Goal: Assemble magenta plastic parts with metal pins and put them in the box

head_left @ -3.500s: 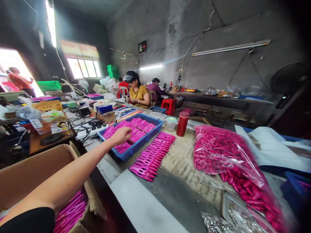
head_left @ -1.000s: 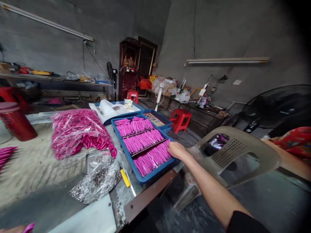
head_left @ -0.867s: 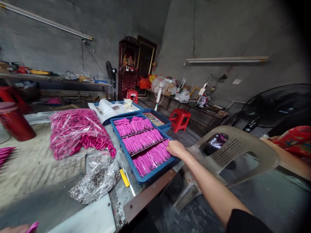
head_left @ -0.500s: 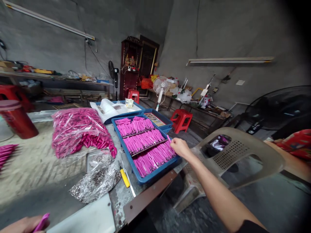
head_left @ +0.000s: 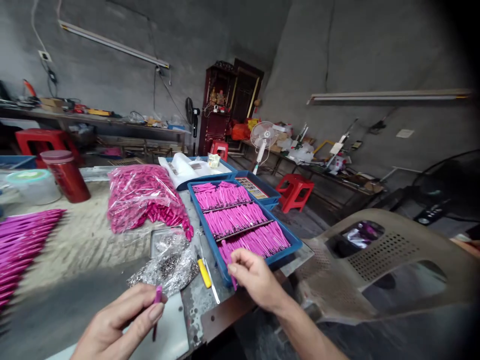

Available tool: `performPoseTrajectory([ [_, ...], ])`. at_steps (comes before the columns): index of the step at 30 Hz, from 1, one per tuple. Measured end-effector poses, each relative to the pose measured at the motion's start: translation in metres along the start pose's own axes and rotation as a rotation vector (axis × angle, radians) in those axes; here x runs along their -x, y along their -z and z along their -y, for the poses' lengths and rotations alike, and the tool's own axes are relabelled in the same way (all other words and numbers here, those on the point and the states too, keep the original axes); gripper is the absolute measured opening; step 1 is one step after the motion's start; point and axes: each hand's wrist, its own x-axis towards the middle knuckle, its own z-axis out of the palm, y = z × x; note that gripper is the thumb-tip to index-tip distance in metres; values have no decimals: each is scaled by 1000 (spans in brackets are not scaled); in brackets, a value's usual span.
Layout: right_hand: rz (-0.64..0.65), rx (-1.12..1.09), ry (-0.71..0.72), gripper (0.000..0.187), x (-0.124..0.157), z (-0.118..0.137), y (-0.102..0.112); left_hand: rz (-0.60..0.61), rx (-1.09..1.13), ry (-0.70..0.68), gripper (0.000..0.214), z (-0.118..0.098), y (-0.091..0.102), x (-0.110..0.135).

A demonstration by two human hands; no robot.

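Observation:
My left hand (head_left: pixel 118 322), low in the view, pinches a short slim pink piece (head_left: pixel 158 295) upright between thumb and fingertips. My right hand (head_left: pixel 258 280) is closed on a slender pink stick (head_left: pixel 225 251) at the near edge of a blue tray (head_left: pixel 294 248). Rows of similar pink sticks (head_left: pixel 236 220) fill that tray, split by dark dividers. Beside the tray lie a yellow-handled tool (head_left: pixel 204 273) and a thin metal strip (head_left: pixel 215 294). Small metal parts lie in a crumpled clear bag (head_left: pixel 174 265) just beyond my left hand.
A clear bag of dark pink pieces (head_left: pixel 138 192) rests on the table, with more pink sticks (head_left: pixel 30 245) fanned at left. A red canister (head_left: pixel 69 177) and a lidded tub (head_left: pixel 33 187) stand behind. A plastic chair (head_left: pixel 333 290) is at right.
My left hand has come up and right from the lower left corner with its pink piece. My right hand has moved from the tray's right side to its near edge. The view has turned left.

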Motion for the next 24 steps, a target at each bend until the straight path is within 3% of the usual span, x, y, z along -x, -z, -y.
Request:
performPoseTrajectory([
  [3, 89, -29, 0, 9, 10, -1, -27, 5, 96, 83, 22, -12, -21, 0],
  [7, 139, -23, 37, 11, 17, -3, -53, -24, 296, 245, 23, -6, -42, 8],
  [10, 189, -146, -6, 14, 21, -6, -67, -48, 479, 395, 28, -4, -49, 12],
  [16, 268, -387, -107, 19, 25, -14, -83, -70, 689, 527, 32, 1, -55, 20],
  [24, 261, -351, -146, 22, 31, -27, -89, -80, 728, 553, 31, 4, -59, 26],
])
